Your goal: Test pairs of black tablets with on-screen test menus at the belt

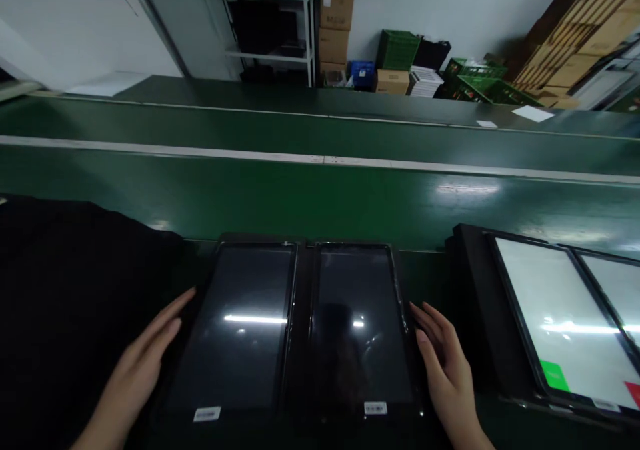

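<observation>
Two tablets with dark screens lie side by side in front of me, the left tablet [240, 357] and the right tablet [360, 363]. Each bears a small white barcode label at its near edge, and ceiling light reflects in the glass. They seem to rest on a black base whose outline is hard to make out. My left hand [135, 360] is at the outer side of the left tablet, fingers stretched forward. On the opposite side, my right hand [450, 363] is beside the right tablet, thumb and fingers apart. Whether either hand touches the base, I cannot tell.
To the right, two tablets with lit white screens [560, 303] rest on a black block [480, 303]; green and red squares show on them. Black cloth [75, 303] covers the left. Beyond the green bench [320, 197] stand a shelf [265, 57], cartons [334, 43] and green crates [397, 50].
</observation>
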### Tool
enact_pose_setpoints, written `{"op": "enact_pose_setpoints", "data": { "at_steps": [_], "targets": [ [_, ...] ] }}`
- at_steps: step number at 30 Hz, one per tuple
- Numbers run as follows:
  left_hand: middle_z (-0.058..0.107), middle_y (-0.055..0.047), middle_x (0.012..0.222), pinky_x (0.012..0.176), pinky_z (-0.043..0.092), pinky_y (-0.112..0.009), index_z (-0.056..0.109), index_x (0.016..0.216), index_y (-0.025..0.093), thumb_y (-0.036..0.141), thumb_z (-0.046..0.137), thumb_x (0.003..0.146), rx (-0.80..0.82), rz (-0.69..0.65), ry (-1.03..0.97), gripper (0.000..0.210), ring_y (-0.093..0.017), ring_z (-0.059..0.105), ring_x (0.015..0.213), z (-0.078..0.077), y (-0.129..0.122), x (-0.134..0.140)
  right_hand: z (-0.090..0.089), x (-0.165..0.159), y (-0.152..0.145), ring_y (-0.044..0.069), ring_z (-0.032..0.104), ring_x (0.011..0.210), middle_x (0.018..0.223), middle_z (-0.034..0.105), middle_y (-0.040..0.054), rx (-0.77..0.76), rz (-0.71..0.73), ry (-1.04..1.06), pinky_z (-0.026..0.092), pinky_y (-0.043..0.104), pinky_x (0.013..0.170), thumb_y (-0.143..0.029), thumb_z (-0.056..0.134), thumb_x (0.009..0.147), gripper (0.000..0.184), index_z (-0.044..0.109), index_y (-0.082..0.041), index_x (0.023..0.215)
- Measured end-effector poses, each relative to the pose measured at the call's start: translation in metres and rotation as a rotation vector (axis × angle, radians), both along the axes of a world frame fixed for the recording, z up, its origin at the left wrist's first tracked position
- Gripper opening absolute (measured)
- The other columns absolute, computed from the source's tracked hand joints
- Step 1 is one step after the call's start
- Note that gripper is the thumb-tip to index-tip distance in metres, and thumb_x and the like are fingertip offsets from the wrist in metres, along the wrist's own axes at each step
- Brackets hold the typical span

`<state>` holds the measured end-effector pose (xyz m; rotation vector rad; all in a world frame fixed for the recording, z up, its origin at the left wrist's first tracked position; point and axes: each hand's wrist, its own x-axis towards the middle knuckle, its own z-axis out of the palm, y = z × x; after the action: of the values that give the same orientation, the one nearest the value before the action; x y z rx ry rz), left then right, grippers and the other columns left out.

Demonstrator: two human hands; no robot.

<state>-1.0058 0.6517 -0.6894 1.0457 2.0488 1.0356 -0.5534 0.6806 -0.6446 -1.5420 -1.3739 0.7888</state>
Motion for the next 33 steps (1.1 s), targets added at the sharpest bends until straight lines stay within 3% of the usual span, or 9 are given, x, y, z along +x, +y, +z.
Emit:
{"op": "enact_pose_setpoints", "data": {
  "at_steps": [2,5,9,17,22,25,29,33],
  "targets": [
    [0.061,0.01,0.152,0.127,0.035,-0.046,0.079,0.117,0.049,0.072,0.061,0.086,0.003,0.025,-0.129,0.043,-0.029,0.047,0.152,-0.011,-0.017,0.003,-0.001,-0.002,0.001,0.031,0.075,0.119,0.129,0.076,0.0153,0.006,-0.038,-0.014,0.065,0.044,0.097,-0.057,0.066,0.099,0.046,0.064,-0.024,0.13],
    [0.057,0.013,0.156,0.13,0.026,-0.044,0.079,0.116,0.049,0.071,0.061,0.088,0.025,0.073,-0.198,0.04,-0.026,0.042,0.155,0.001,-0.019,0.023,-0.003,-0.005,0.008,0.032,0.073,0.121,0.131,0.075,0.0165,0.033,-0.089,-0.042,0.062,0.046,0.1,-0.061,0.065,0.098,0.049,0.065,-0.023,0.128],
    [0.058,0.011,0.156,0.13,0.025,-0.046,0.079,0.117,0.046,0.071,0.059,0.088,0.022,0.065,-0.204,0.043,-0.028,0.042,0.155,0.021,-0.007,0.04,0.0,-0.005,0.012,0.032,0.072,0.123,0.133,0.074,0.0164,0.061,-0.048,-0.092,0.062,0.046,0.099,-0.062,0.062,0.1,0.05,0.064,-0.023,0.131],
    [0.046,0.009,0.167,0.13,0.03,-0.05,0.069,0.136,0.044,0.07,0.052,0.093,-0.039,-0.095,-0.18,0.053,-0.031,0.031,0.161,0.0,-0.005,0.022,0.002,0.001,0.012,0.032,0.071,0.125,0.133,0.074,0.0151,0.069,0.065,-0.102,0.062,0.047,0.101,-0.06,0.061,0.102,0.047,0.065,-0.024,0.132],
    [0.042,0.002,0.17,0.131,0.027,-0.053,0.06,0.149,0.039,0.065,0.042,0.099,0.007,-0.087,-0.077,0.059,-0.031,0.031,0.161,0.009,-0.005,0.041,0.003,0.004,0.013,0.032,0.069,0.129,0.136,0.073,0.0144,0.083,0.104,-0.134,0.059,0.052,0.107,-0.056,0.06,0.102,0.048,0.062,-0.024,0.138],
    [0.038,0.002,0.172,0.132,0.025,-0.054,0.055,0.152,0.04,0.06,0.047,0.098,0.029,-0.122,-0.068,0.059,-0.031,0.028,0.162,0.014,-0.009,0.047,0.016,-0.001,0.008,0.031,0.068,0.13,0.127,0.077,0.0119,0.241,0.109,-0.328,0.061,0.051,0.103,-0.045,0.059,0.104,0.033,0.067,-0.024,0.128],
    [0.04,-0.001,0.171,0.132,0.028,-0.054,0.06,0.148,0.033,0.056,0.05,0.096,0.047,-0.131,-0.175,0.057,-0.032,0.031,0.161,0.015,-0.008,0.042,0.038,-0.022,-0.002,0.025,0.078,0.09,0.109,0.082,0.0098,0.426,0.244,-0.501,0.067,0.04,0.074,-0.025,0.06,0.101,0.009,0.068,-0.027,0.098],
    [0.046,-0.004,0.167,0.131,0.032,-0.05,0.066,0.135,0.029,0.052,0.054,0.09,0.045,-0.065,-0.178,0.052,-0.032,0.034,0.16,0.022,0.008,0.041,0.055,-0.049,-0.002,0.013,0.061,0.047,0.112,0.082,0.0084,0.363,0.471,-0.504,0.055,0.028,0.047,-0.021,0.058,0.101,0.019,0.06,-0.026,0.083]
  ]
}}
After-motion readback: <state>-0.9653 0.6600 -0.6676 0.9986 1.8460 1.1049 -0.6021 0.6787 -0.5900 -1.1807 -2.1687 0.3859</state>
